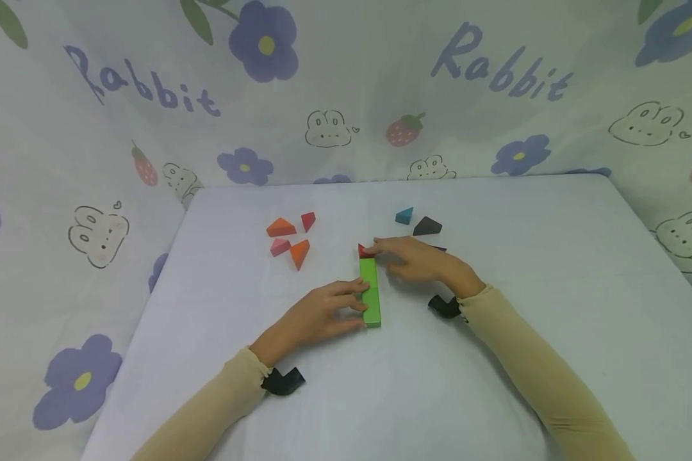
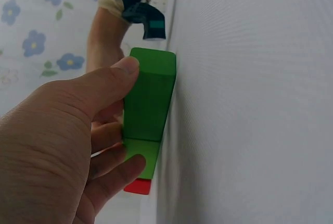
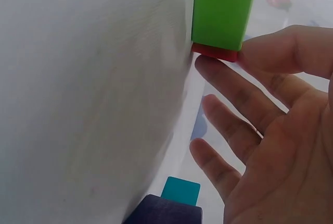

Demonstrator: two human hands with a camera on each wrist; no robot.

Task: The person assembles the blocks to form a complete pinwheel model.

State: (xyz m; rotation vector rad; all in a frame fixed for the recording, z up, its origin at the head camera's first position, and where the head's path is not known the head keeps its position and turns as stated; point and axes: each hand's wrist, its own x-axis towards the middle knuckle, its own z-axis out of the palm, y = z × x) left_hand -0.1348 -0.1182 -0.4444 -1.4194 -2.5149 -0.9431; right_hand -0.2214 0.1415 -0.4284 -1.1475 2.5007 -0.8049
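Two green rectangular blocks (image 1: 370,294) lie end to end on the white table, forming a strip. A red block (image 1: 364,252), its visible corner pointed, sits against the strip's far end. My left hand (image 1: 325,310) comes from the left, its fingertips and thumb touching the green blocks along their left side and top, with the thumb at the near end. My right hand (image 1: 418,259) reaches in from the right and pinches the red block between thumb and finger. The other right fingers (image 3: 226,125) are spread apart, and the hand partly hides the red block.
Orange (image 1: 280,226), red (image 1: 308,221) and pink (image 1: 280,247) angular blocks lie at the back left. A teal block (image 1: 404,216) and a black block (image 1: 427,226) lie at the back right. A dark piece (image 1: 440,248) is mostly hidden behind my right hand. A patterned cloth (image 1: 346,83) hangs behind.
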